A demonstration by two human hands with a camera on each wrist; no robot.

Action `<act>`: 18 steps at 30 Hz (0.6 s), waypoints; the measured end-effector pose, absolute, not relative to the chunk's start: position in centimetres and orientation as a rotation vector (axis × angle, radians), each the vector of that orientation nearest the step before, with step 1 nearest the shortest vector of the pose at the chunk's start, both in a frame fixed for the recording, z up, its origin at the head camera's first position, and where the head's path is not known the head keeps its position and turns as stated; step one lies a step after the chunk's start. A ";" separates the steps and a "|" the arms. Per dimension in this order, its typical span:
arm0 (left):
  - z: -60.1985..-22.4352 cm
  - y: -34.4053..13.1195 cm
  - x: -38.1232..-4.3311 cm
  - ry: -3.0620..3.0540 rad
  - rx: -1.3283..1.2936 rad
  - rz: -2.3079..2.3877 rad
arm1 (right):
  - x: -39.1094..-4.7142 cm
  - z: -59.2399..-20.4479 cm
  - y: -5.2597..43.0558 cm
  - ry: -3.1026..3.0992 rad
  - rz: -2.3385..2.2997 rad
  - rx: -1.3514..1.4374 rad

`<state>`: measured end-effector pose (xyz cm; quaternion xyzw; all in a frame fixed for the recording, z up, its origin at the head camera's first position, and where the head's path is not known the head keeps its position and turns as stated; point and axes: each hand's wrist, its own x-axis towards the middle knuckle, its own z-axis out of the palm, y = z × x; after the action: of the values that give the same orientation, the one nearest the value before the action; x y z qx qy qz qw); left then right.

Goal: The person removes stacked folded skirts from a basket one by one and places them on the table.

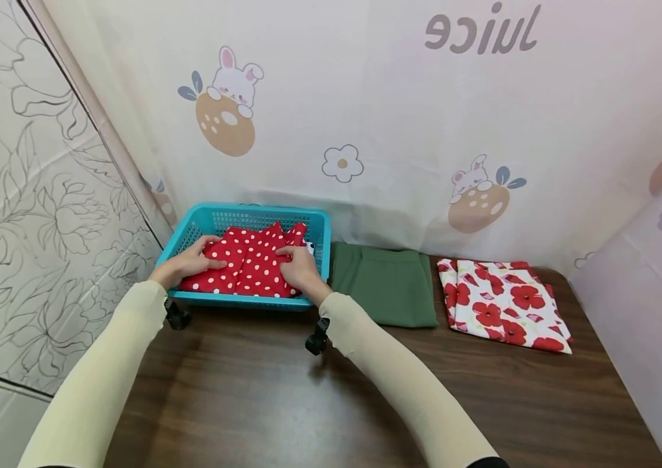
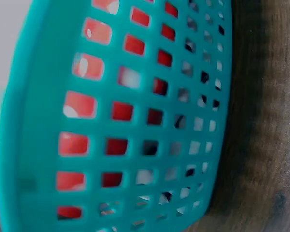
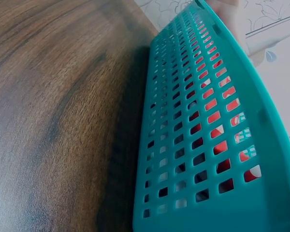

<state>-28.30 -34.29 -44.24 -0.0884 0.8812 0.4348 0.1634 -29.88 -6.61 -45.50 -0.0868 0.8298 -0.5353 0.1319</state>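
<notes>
A red cloth with white polka dots (image 1: 257, 263) lies folded in the turquoise plastic basket (image 1: 249, 300). My left hand (image 1: 190, 261) reaches over the basket's near left side, fingers and thumb spread apart on the cloth's left part. At the cloth's right part is my right hand (image 1: 302, 268), its index finger and thumb extended over the fabric. Both hands touch the cloth from above. A bit of black-and-white fabric (image 1: 310, 247) peeks out beside the red one. In the left wrist view the basket's slotted wall (image 2: 145, 99) hides the hand; red shows through the holes.
Right of the basket lies a folded green cloth (image 1: 386, 289). Farther right is a folded white cloth with red flowers (image 1: 503, 304). All stand on a dark wooden table (image 1: 261, 377), against a curtain (image 1: 331, 97) printed with rabbits. A floral panel (image 1: 32, 195) borders the left.
</notes>
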 end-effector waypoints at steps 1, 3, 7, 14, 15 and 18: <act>-44.3 -34.3 -28.3 2.521 -0.239 1.265 | -29.9 -45.5 -6.6 2.410 -1.555 -0.252; -44.3 -34.2 -28.4 2.558 -0.191 1.304 | -29.9 -45.5 -6.5 2.415 -1.557 -0.257; -44.4 -34.1 -28.4 2.567 -0.102 1.282 | -30.0 -45.5 -6.5 2.433 -1.572 -0.263; -44.9 -33.7 -28.7 2.609 -0.067 1.103 | -29.9 -45.6 -6.7 2.437 -1.582 -0.252; -45.0 -33.7 -28.7 2.624 -0.073 1.102 | -29.9 -45.6 -6.8 2.440 -1.587 -0.255; -45.2 -33.4 -28.8 2.651 -0.115 1.112 | -29.8 -45.6 -6.8 2.442 -1.605 -0.260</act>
<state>-28.75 -33.41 -45.18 -0.0397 0.9133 0.3832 0.1320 -29.83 -6.79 -45.63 -0.0881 0.8280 -0.5440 0.1037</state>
